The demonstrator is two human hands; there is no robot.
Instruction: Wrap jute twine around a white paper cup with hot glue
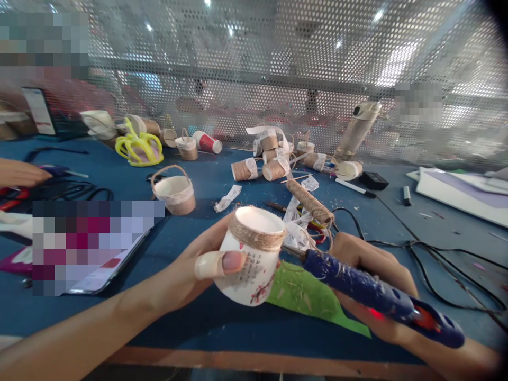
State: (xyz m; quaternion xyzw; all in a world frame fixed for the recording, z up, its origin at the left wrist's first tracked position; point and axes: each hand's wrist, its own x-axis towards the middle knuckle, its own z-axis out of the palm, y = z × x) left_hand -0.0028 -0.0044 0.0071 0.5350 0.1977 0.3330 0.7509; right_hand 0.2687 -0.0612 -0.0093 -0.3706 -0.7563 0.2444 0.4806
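Observation:
My left hand [198,267] is closed round a white paper cup [250,267] with red and black print, tilted with its mouth up and away. Brown twine [257,236] wraps the cup just under its rim. My right hand [373,270] grips a blue glue gun [373,291] whose nozzle points left and touches the twine band on the cup's right side. A red light glows on the gun's body. A strip of white lace [296,233] lies just behind the nozzle.
A green paper sheet [309,296] lies under the cup. A twine spool [309,201], a small cup basket [174,193], several twine-wrapped cups [273,159], a yellow crown shape [138,148] and black cables [428,254] litter the blue table [206,169]. Another person's hand [19,172] is at far left. A mesh screen [254,74] stands behind.

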